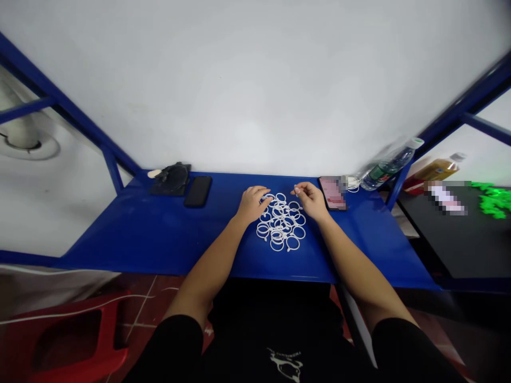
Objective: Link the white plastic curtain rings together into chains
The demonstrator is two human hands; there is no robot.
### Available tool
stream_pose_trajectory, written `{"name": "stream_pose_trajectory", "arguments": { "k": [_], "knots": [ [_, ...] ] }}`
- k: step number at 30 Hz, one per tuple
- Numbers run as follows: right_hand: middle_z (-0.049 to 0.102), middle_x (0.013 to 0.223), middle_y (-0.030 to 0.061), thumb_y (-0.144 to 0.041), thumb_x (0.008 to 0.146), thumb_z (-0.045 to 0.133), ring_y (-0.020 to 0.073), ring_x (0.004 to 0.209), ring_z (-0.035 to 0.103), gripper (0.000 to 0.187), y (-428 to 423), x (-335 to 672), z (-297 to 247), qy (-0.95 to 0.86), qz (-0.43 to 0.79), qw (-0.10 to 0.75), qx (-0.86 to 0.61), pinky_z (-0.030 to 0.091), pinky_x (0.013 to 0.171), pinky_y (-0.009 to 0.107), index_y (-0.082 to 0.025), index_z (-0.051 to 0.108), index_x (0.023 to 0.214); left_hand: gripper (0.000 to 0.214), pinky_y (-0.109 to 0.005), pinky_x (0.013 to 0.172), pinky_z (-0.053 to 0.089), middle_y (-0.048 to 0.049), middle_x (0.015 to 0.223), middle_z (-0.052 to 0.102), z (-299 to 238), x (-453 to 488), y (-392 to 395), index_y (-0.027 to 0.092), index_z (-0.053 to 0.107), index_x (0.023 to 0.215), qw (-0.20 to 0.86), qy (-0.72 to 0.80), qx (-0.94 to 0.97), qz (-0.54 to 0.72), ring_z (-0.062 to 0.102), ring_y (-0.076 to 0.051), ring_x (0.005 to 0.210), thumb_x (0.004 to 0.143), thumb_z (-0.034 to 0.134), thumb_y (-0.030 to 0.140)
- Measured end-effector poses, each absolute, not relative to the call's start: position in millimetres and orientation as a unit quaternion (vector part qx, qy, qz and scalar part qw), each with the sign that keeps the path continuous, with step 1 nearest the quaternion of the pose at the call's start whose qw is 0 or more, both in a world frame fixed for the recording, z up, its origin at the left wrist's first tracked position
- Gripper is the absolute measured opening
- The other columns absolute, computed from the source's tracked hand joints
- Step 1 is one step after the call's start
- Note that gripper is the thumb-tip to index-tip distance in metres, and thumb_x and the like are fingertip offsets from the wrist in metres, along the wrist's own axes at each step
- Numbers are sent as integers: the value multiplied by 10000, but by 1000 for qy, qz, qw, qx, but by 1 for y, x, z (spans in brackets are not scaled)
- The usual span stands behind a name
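Note:
A loose pile of white plastic rings (pixel 293 243), each with a small knob or eyelet like curtain rings, lies on the blue tabletop (pixel 159 234). At the pile's upper left edge is my left hand (pixel 253 204), its thumb and fingers apart and bent over the nearest rings. I see nothing held in it. My right hand (pixel 311 200) is at the upper right of the pile, thumb and fingertips pinched together. A small white piece (pixel 296 189) shows at those fingertips, too small to make out exactly.
A black phone (pixel 198 191) and a dark crumpled pouch (pixel 173 179) lie to the left. Right of my hand are a lit phone (pixel 332 192), a white cable (pixel 353 183) and a leaning water bottle (pixel 393 166). Blue frame bars border both sides.

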State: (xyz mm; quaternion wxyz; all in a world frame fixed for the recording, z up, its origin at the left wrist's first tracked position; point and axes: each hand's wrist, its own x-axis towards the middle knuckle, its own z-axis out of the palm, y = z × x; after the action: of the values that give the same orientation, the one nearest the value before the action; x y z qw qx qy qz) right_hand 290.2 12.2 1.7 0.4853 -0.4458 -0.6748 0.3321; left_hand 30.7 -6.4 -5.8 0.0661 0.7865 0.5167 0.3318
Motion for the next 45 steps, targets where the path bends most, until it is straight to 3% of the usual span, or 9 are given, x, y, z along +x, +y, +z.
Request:
{"name": "stream_pose_trajectory", "arguments": {
  "k": [6,11,17,21,29,32,37,41,45],
  "knots": [
    [744,831,37,-506,1029,568,195,736,678,318,-6,304,18,-736,252,441,-448,541,721,336,-219,700,1074,564,-528,1232,377,-123,1570,554,4,29,-18,227,625,1437,71,506,816,270,472,-312,1486,1000,613,583],
    [716,1281,135,-543,1048,527,298,1162,680,430,-48,328,20,-853,122,284,-421,543,1019,472,-246,743,1272,1019,-639,1296,186,-151,1732,305,9,19,-62,240,418,1618,73,474,859,179,241,-401,1611,831,627,852],
    [133,1785,137,-910,698,707,496,1622,83,1247,-69,327,8,-899,67,131,-413,137,1263,730,-304,275,1698,1433,-701,1283,7,-190,1777,60,-2,22,-86,219,191,1712,80,465,878,84,28,-497,1627,599,693,970],
    [93,1789,136,-916,721,678,510,1622,50,1234,-41,303,0,-912,90,84,-392,126,1232,772,-332,220,1708,1376,-720,1270,39,-159,1781,100,-7,33,-57,281,245,1700,83,461,881,63,26,-501,1626,594,736,936],
    [342,1712,196,-754,869,687,413,1566,352,998,34,275,-4,-903,88,119,-402,238,1252,662,-247,362,1664,1194,-708,1278,90,-152,1767,194,-1,48,10,258,280,1688,98,488,866,42,141,-446,1628,740,707,847],
    [366,1706,173,-744,859,706,430,1593,284,1006,29,286,5,-893,97,134,-418,175,1261,695,-253,360,1665,1023,-665,1298,100,-148,1716,343,2,39,8,268,419,1629,79,483,869,69,267,-409,1598,796,722,778],
    [140,1786,114,-849,749,727,488,1625,95,1233,-30,316,20,-898,118,131,-403,102,1258,738,-335,162,1717,825,-623,1301,157,-135,1615,502,0,13,-33,299,551,1534,61,523,840,131,419,-378,1518,845,721,720],
    [70,1796,93,-890,697,730,518,1620,46,1280,-60,315,17,-913,105,102,-382,45,1260,747,-362,162,1715,874,-657,1296,134,-139,1639,472,-2,11,-67,300,482,1582,70,557,816,136,400,-401,1527,860,676,753],
    [93,1790,130,-898,709,710,536,1613,29,1281,-39,300,3,-902,75,99,-413,66,1235,782,-320,173,1718,1269,-695,1279,116,-197,1749,221,-3,28,-79,265,252,1691,53,589,795,134,170,-469,1614,689,757,857]
  ]
}}
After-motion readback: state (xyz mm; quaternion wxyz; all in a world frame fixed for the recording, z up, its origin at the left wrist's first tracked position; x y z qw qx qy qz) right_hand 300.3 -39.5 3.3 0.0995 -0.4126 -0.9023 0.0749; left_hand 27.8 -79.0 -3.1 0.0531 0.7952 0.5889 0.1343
